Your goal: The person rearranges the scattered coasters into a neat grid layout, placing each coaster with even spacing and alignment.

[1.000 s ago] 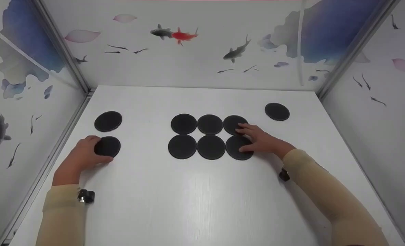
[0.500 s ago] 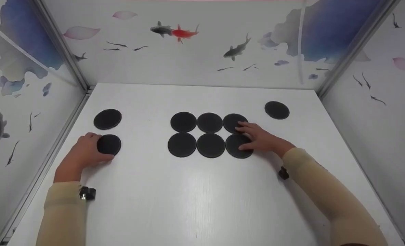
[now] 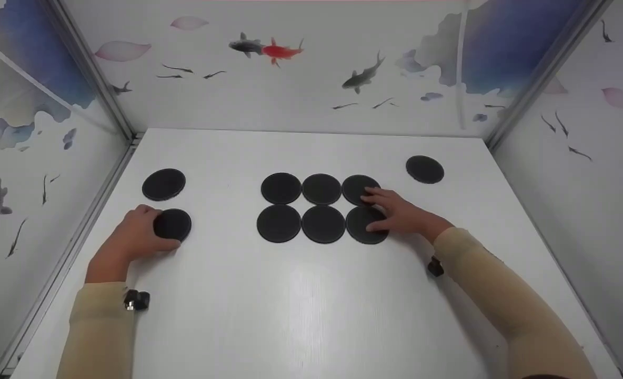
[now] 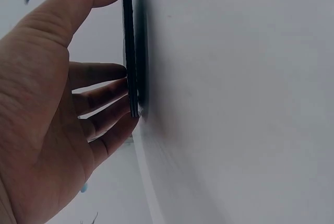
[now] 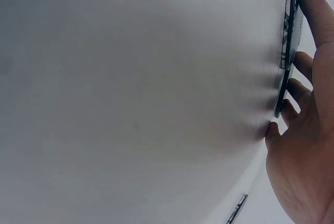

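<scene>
My left hand grips a round black coaster by its edge at the left of the table. In the left wrist view, thumb and fingers hold that coaster edge-on, just off the white surface. Two rows of touching black coasters lie flat in the middle. There my right hand rests its fingertips on the right end coaster of the back row, its thumb on the front one. The right wrist view shows the fingers along these coasters' edges.
Behind my left hand lies a single coaster. Another coaster lies at the back right. White panels printed with fish enclose the white table at the back and both sides.
My left hand has shifted a little to the right, carrying the coaster with it. The right hand stays in place on the two coasters.
</scene>
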Motion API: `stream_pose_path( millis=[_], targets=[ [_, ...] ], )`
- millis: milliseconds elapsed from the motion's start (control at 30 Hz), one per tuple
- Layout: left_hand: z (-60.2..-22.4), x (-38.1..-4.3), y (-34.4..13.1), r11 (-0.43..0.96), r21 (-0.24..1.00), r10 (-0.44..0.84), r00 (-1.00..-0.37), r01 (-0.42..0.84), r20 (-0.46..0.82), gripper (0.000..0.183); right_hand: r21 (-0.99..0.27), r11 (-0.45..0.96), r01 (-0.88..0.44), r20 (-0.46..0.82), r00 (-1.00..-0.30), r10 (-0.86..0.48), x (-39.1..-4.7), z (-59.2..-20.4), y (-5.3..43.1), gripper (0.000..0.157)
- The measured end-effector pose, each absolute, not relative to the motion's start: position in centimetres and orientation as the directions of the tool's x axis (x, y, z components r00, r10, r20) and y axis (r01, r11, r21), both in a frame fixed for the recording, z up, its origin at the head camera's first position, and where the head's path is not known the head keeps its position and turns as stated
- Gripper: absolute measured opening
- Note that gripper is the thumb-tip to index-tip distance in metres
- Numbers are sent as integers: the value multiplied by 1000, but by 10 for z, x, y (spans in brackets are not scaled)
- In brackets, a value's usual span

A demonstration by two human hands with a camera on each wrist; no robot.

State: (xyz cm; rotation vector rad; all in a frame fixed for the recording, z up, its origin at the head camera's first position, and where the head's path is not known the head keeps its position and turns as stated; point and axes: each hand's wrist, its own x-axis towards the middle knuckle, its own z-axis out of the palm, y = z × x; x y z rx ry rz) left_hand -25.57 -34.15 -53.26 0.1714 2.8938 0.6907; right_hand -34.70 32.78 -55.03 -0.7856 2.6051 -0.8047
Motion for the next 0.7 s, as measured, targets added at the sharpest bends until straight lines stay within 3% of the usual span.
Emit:
stream_pose_path(
  millis=[700],
  targets=[
    [-528,-259,-287,871,449,257,-964,198,-73,103,-588,703,-400,-134,-809,-572,-348,-552,328,89]
  ],
)
